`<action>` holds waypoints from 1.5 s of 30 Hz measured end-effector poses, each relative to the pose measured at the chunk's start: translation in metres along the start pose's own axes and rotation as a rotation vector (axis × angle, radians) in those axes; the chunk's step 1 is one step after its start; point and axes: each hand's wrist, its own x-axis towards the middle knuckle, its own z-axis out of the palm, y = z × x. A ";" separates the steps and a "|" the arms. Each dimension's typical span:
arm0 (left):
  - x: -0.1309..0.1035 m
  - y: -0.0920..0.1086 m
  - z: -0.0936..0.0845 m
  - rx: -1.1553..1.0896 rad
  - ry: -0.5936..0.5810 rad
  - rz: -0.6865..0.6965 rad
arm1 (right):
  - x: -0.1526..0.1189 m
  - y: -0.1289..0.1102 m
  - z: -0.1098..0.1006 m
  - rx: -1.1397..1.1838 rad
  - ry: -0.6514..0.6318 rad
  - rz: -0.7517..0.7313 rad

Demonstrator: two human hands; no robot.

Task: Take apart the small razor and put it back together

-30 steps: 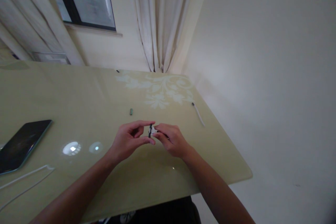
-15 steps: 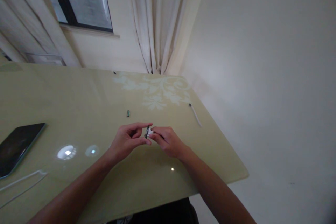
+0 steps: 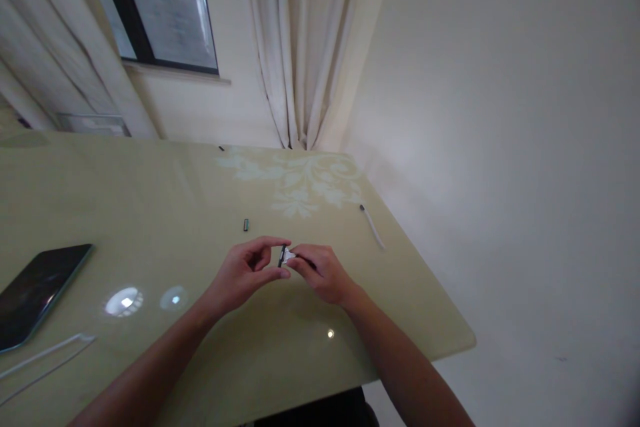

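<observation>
Mostly our view has shifted; mid-frame, our left hand (image 3: pixel 245 275) pinches a strip (image 3: pixel 281 256) against the white piece (image 3: pixel 289 255) our right hand (image 3: pixel 321 273) grips, perhaps not yet joined.

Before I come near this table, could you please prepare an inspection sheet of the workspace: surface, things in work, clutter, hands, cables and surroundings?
Surface: glossy pale-green table, white floral pattern toward the far edge.
Job's things: one small dark-and-white item, held; too small to identify.
Clutter: dark-and-green piece, dark-screened device, slim white stick with a dark end, tiny dark bit near the far edge.
Hands: left hand pinches the item's dark part; right hand holds it from the white side.
Cables: one thin white cable, apparently, bent back near the device.
Surroundings: window, curtain beyond the table, plain wall at right.
</observation>
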 end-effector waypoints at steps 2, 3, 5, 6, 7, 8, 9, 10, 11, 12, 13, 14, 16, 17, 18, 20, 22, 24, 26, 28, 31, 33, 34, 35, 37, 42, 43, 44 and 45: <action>0.000 0.000 0.001 -0.012 0.001 -0.006 | -0.001 0.001 0.001 -0.005 -0.004 -0.006; 0.000 0.001 0.002 -0.020 0.005 -0.009 | -0.001 0.001 0.001 -0.009 -0.007 -0.007; 0.000 0.000 0.002 -0.036 0.016 -0.014 | -0.002 0.001 0.001 -0.020 -0.007 -0.016; 0.000 0.000 0.003 -0.043 0.017 -0.017 | -0.002 0.002 0.000 -0.026 -0.006 -0.025; 0.000 0.000 0.003 -0.050 0.013 -0.021 | -0.003 0.002 0.000 -0.031 -0.006 -0.036; 0.000 0.000 0.003 -0.058 0.007 -0.025 | -0.003 0.002 0.000 -0.037 -0.008 -0.048; 0.000 -0.001 0.003 -0.067 -0.001 -0.029 | -0.003 0.002 0.000 -0.043 -0.013 -0.056; -0.001 -0.001 0.003 -0.075 -0.009 -0.035 | -0.003 0.002 -0.001 -0.048 -0.020 -0.061; -0.001 -0.001 0.003 -0.082 -0.013 -0.041 | -0.003 0.002 -0.001 -0.053 -0.028 -0.061; -0.001 -0.002 0.003 -0.087 -0.014 -0.048 | -0.003 0.001 -0.001 -0.057 -0.035 -0.058; -0.001 -0.002 0.003 -0.091 -0.012 -0.055 | -0.003 0.001 -0.001 -0.062 -0.040 -0.054; -0.001 -0.003 0.003 -0.096 -0.006 -0.060 | -0.003 0.001 -0.001 -0.066 -0.044 -0.048; -0.001 -0.004 0.004 -0.103 0.007 -0.066 | -0.002 0.000 0.000 -0.060 -0.048 -0.027; -0.001 -0.005 0.004 -0.106 0.009 -0.067 | -0.002 0.000 0.000 -0.050 -0.053 -0.014; -0.001 -0.006 0.004 -0.111 0.010 -0.069 | -0.002 -0.001 0.001 -0.036 -0.062 0.000; -0.001 -0.007 0.004 -0.127 0.006 -0.080 | -0.001 -0.001 0.000 0.002 -0.089 0.026; -0.001 -0.008 0.003 -0.148 0.002 -0.094 | -0.002 -0.002 -0.002 0.048 -0.114 0.036; -0.001 -0.008 0.003 -0.158 0.002 -0.107 | -0.002 -0.003 -0.004 0.106 -0.133 0.036; -0.002 -0.008 0.003 -0.155 0.004 -0.116 | -0.002 -0.004 -0.006 0.155 -0.157 0.035; -0.002 -0.008 0.004 -0.155 0.006 -0.126 | -0.003 -0.005 -0.008 0.170 -0.178 0.040; -0.003 -0.010 0.006 -0.173 0.005 -0.140 | -0.003 -0.006 -0.011 0.144 -0.187 0.050; -0.003 -0.011 0.006 -0.188 0.001 -0.150 | -0.002 -0.005 -0.013 0.177 -0.208 0.076; -0.003 -0.012 0.006 -0.195 -0.006 -0.154 | -0.001 -0.005 -0.014 0.222 -0.227 0.098; -0.003 -0.012 0.006 -0.200 -0.015 -0.158 | -0.001 -0.003 -0.015 0.281 -0.248 0.124; -0.002 -0.014 0.005 -0.202 -0.039 -0.160 | 0.000 -0.001 -0.017 0.409 -0.292 0.179; 0.001 -0.016 0.000 -0.200 -0.117 -0.144 | 0.000 0.004 -0.020 0.585 -0.401 0.272; 0.002 -0.017 -0.001 -0.204 -0.134 -0.141 | 0.000 0.005 -0.020 0.598 -0.415 0.280; 0.002 -0.017 -0.002 -0.207 -0.149 -0.139 | 0.000 0.005 -0.021 0.608 -0.426 0.286; 0.002 -0.018 -0.003 -0.208 -0.161 -0.136 | 0.000 0.005 -0.021 0.616 -0.435 0.290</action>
